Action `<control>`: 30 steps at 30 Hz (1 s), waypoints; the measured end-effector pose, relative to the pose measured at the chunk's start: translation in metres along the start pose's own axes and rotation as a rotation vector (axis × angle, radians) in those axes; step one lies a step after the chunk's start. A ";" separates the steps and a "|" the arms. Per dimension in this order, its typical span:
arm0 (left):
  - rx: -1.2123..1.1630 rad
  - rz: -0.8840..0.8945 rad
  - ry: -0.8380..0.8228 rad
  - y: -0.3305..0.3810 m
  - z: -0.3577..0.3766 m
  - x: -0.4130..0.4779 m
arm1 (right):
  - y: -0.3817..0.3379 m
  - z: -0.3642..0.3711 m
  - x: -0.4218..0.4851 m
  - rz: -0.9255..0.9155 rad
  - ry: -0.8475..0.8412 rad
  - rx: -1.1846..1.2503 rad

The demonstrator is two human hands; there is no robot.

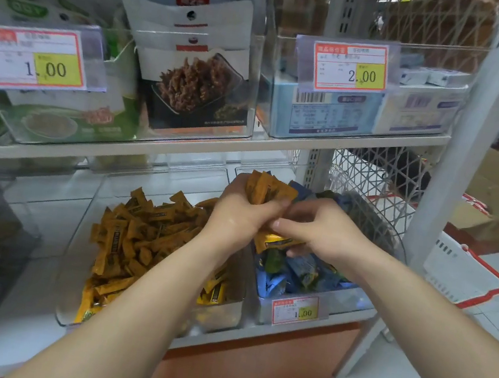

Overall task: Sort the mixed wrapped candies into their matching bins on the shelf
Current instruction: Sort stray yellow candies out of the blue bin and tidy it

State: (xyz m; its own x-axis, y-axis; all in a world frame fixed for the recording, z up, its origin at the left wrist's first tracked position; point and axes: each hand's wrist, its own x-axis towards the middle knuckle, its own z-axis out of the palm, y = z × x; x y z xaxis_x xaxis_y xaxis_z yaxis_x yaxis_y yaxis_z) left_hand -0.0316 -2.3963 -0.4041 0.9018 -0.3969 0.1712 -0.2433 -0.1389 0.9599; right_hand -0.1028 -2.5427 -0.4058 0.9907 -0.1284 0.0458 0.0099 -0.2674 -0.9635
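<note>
While left hand (240, 217) grips a bunch of orange candies (269, 190), right hand (323, 231) pinches one orange candy (275, 242).
Both hands touching, over blue bin (345, 299) of blue candies (303, 272); orange bin (77, 246) just left on the lower shelf (45, 237), heaped with same orange wrappers (141, 236).

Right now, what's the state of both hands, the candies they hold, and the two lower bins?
Left hand, grips bunch of orange candies.
Right hand, pinches single orange candy above blue bin.
Orange bin, well filled with orange pieces.
Blue bin, holds blue candies, price tag on front.
</note>
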 end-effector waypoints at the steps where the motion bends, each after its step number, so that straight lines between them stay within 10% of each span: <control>1: 0.003 0.002 -0.008 0.000 -0.006 0.000 | -0.001 0.003 0.001 0.000 -0.012 0.004; 6: 0.080 -0.059 0.051 -0.007 -0.054 0.009 | -0.008 0.019 0.007 0.026 0.037 0.097; 11: 0.565 -0.065 0.049 -0.038 -0.100 0.006 | -0.012 0.052 0.022 -0.094 0.089 -0.377; 18: 0.629 -0.113 -0.125 -0.057 -0.126 -0.005 | -0.011 0.091 0.030 -0.340 0.116 -0.958; 30: 0.687 0.351 -0.199 -0.007 -0.022 -0.010 | 0.022 -0.036 0.018 -0.114 0.348 -0.562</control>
State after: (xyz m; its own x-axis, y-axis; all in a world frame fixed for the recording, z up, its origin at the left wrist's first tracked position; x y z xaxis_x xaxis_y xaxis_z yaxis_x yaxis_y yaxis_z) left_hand -0.0312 -2.3712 -0.4075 0.6668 -0.6667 0.3331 -0.7256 -0.4787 0.4943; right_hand -0.0897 -2.5856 -0.4167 0.8850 -0.3452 0.3125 -0.0535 -0.7420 -0.6683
